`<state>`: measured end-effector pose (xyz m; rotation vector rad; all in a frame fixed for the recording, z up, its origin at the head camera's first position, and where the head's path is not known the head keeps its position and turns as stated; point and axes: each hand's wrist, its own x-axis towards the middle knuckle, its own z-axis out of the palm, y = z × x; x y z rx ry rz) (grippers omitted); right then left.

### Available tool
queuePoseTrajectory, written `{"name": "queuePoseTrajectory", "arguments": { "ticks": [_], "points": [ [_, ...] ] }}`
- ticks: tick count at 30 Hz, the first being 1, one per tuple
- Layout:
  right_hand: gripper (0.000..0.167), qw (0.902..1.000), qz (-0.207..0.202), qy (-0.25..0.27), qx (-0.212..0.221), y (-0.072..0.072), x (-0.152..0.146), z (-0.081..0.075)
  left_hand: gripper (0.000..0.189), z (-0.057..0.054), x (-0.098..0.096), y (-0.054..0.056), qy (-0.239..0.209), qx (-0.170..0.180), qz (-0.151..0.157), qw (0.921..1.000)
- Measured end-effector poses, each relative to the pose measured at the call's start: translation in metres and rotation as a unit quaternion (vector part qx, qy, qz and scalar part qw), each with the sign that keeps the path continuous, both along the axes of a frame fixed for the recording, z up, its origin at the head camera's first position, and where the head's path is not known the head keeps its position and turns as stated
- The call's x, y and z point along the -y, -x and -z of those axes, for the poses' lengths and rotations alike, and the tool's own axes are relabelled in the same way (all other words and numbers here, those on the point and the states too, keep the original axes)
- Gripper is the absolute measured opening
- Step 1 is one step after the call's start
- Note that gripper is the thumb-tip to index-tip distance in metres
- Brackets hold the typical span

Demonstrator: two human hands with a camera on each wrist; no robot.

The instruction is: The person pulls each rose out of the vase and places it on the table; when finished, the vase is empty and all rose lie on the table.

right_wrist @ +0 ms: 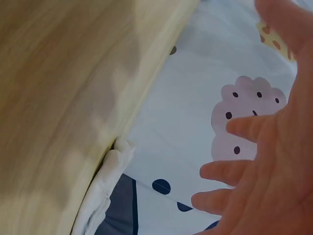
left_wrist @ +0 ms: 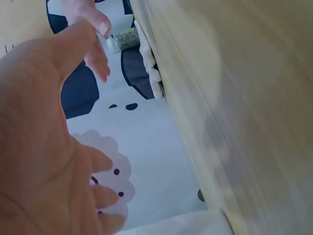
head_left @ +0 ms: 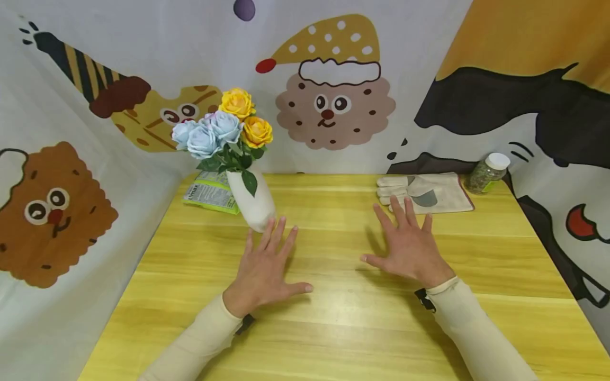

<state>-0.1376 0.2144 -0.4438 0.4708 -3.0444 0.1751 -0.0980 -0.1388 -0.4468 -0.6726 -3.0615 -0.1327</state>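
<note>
My left hand is held over the table with its fingers spread and nothing in it. Just past its fingertips in the head view stands a white vase of yellow and pale blue roses. My right hand hovers likewise, palm down, fingers spread and holding nothing. Its fingertips point toward a pair of pale work gloves with a grey patch, lying flat at the back. In the right wrist view the gloves show at the table's edge, apart from the right hand.
Behind the vase lies a green and grey printed packet, partly hidden. A clear jar with a white lid and green contents stands at the back right corner. Cartoon-printed cloth hangs around the wooden table.
</note>
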Motion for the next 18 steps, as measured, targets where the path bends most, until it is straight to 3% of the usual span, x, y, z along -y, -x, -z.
{"name": "queuePoseTrajectory", "arguments": {
  "ticks": [4,10,18],
  "points": [
    [0.109,0.9993,-0.011,0.02,-0.031,0.002,-0.001,-0.002,0.12,0.001,0.006,0.004,-0.01,-0.027,0.021,0.9994],
    [0.088,0.9919,-0.054,0.072,-0.09,0.007,0.004,-0.004,0.099,0.0,0.018,0.01,-0.065,-0.07,0.048,0.9942],
    [0.069,0.9857,-0.054,0.141,-0.073,0.017,0.02,-0.009,0.083,-0.004,0.035,0.019,-0.114,-0.079,0.066,0.9881]
  ]
}}
